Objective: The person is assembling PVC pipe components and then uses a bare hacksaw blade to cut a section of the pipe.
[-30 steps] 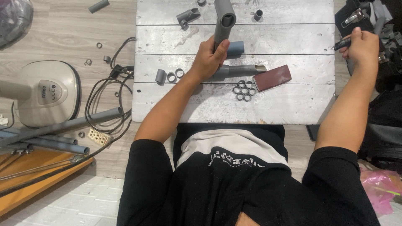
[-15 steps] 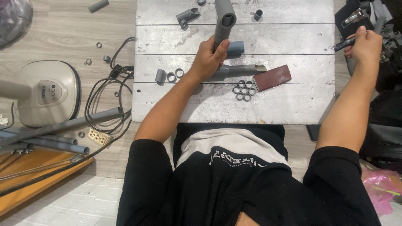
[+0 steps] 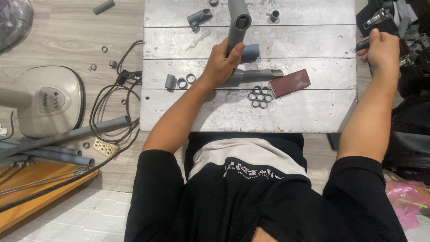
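While the left hand [image 3: 221,60] grips a grey pipe [image 3: 236,24] upright on the table [image 3: 313,112], the right hand [image 3: 383,49], beyond the table's right edge, closes around a dark tool [image 3: 363,44].

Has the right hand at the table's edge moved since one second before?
Yes, slightly. The right hand, closed on a dark tool, has shifted a little inward over the right edge of the whitewashed plank table; it reached further past that edge before.
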